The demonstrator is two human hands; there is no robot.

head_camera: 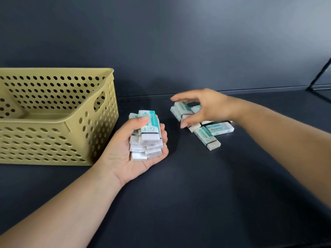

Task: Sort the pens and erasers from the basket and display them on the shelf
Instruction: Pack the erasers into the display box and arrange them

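Note:
My left hand (125, 151) lies palm up and grips a stack of several white erasers (149, 136) with teal sleeves, thumb pressed on the top one. A loose pile of the same erasers (209, 133) lies on the dark shelf (179, 194) to the right. My right hand (206, 108) hovers over the far end of that pile, fingers spread and curved around an eraser (179, 109); whether it grips it I cannot tell. The olive perforated basket (100, 122) stands at the left. No pens are visible.
The shelf's dark back panel (161, 42) rises right behind the pile. A black bracket (320, 74) slants at the far right. The basket's inside looks bare where I can see it.

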